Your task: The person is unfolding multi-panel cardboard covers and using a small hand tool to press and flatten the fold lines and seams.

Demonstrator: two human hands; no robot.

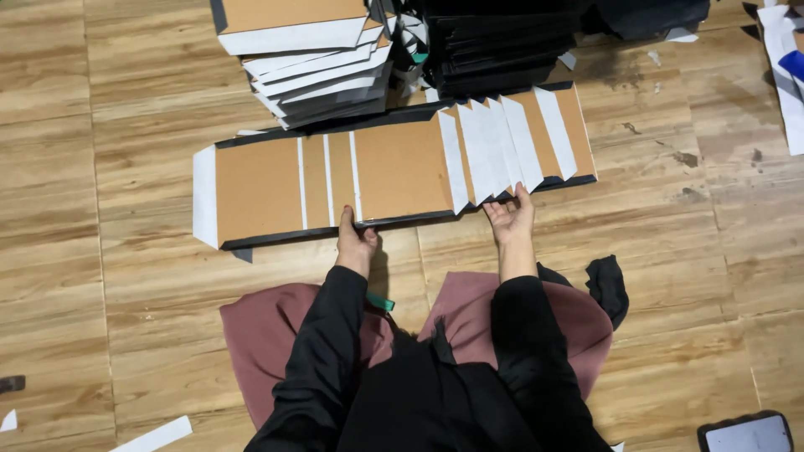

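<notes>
A long row of overlapping brown card pieces point(394, 172) with white and black edges lies fanned out on the wooden floor in front of me. My left hand point(354, 238) rests at the row's near edge, around its middle, thumb up against the card. My right hand point(511, 216) touches the near edge further right, fingers under the white-striped pieces. Neither hand has lifted anything. Both arms wear black sleeves.
A tilted stack of the same card pieces point(314, 59) stands beyond the row, beside a stack of black sheets point(502, 42). White paper scraps point(155, 435) lie at the lower left, a dark tablet-like thing point(748, 434) at the lower right, and more paper point(787, 75) at the right edge.
</notes>
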